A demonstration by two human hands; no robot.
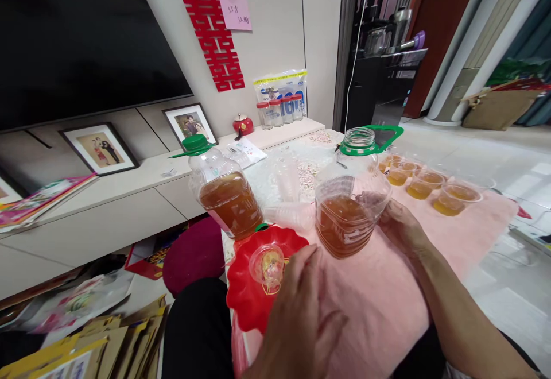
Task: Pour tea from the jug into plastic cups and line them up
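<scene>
A clear plastic jug with a green handle ring and no cap stands on the pink cloth, partly filled with amber liquid. My right hand grips its lower right side, the fingertips partly hidden behind it. My left hand hovers by the right edge of a red scalloped plate, its fingers apart and nothing in them. On that plate lies a small clear plastic cup with yellowish strands around it. A second jug, green-capped and holding amber liquid, stands behind the plate.
Stacked clear cups lie between the jugs. Several cups of amber liquid stand at the right of the pink-covered table. Framed photos and red-lidded jars line the cabinet. Cardboard lies at lower left.
</scene>
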